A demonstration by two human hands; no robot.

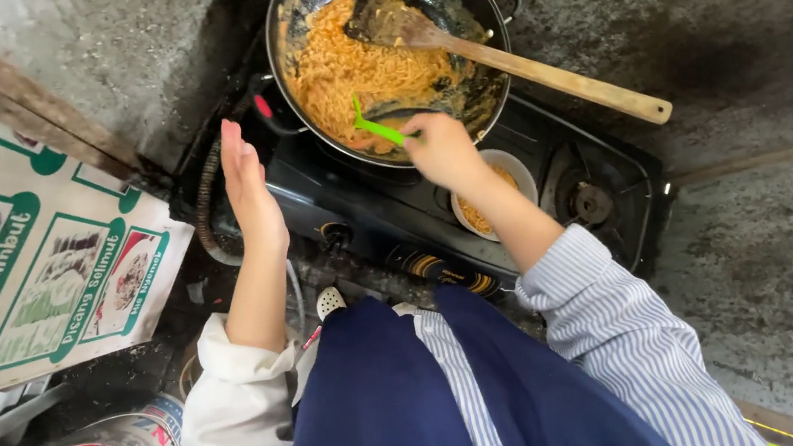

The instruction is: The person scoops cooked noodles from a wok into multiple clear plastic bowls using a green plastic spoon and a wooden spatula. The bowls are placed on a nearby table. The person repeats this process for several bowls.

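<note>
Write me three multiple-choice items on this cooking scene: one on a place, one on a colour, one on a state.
1. Where does the wooden spatula rest?
A. in the wok
B. on the floor
C. in the bowl

2. What colour is the fork in the right hand?
A. red
B. green
C. white

3. How is the left hand?
A. gripping the wok handle
B. open and empty
C. holding the bowl

Answers:
1. A, its blade lies on the noodles in the wok.
2. B, bright green against the orange noodles.
3. B, the fingers are straight, raised beside the stove, touching nothing.
</note>
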